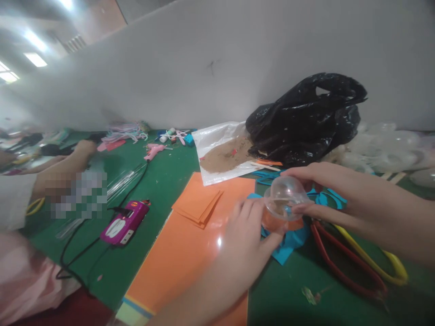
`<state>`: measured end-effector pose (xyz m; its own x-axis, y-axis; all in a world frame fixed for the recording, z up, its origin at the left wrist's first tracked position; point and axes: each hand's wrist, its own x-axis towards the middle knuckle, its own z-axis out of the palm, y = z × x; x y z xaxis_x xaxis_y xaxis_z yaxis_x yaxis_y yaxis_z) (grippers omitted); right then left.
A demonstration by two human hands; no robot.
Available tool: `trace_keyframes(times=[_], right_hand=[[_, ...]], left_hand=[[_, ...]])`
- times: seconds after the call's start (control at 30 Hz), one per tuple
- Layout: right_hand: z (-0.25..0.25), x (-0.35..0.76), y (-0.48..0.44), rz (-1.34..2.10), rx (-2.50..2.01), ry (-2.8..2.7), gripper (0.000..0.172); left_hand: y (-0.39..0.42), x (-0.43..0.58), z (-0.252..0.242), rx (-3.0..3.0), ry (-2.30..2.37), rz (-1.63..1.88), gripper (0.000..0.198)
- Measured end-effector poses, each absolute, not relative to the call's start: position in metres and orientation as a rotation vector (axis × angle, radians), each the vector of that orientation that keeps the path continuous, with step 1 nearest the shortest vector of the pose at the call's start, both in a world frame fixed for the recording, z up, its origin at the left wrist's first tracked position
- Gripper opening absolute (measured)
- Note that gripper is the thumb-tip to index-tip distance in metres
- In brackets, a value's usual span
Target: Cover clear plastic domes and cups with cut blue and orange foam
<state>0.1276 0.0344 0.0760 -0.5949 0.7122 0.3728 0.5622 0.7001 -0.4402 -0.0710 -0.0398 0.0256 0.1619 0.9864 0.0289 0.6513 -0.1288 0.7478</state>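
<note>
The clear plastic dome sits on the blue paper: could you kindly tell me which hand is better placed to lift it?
Probably the right hand: its fingers span the clear plastic dome from above, while the left hand sits lower, beside the orange base.

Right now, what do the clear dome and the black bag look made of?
The clear dome looks like thin, glossy, transparent plastic: it is see-through with bright highlights, though glass can't be ruled out. The black bag looks like thin polyethylene film: shiny, crumpled, with soft folds and a handle loop.
</note>
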Motion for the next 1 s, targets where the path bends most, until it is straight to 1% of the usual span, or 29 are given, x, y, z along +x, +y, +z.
trace_keyframes(times=[0.23,0.33,0.6,0.83,1.0], right_hand=[[0.064,0.131,0.032,0.190,-0.861,-2.395,0.026],[0.064,0.131,0.031,0.165,-0.836,-2.398,0.025],[0.061,0.133,0.031,0.114,-0.843,-2.411,0.032],[0.063,0.133,0.031,0.152,-0.859,-2.392,0.031],[0.062,0.134,0.030,0.040,-0.824,-2.405,0.029]], left_hand=[[-0.040,-0.071,0.026,1.867,1.564,0.714,0.022],[-0.040,-0.070,0.026,1.859,1.567,0.714,0.020],[-0.039,-0.071,0.024,1.885,1.570,0.715,0.017],[-0.040,-0.072,0.029,1.863,1.564,0.722,0.014],[-0.039,-0.070,0.026,1.874,1.578,0.728,0.014]])
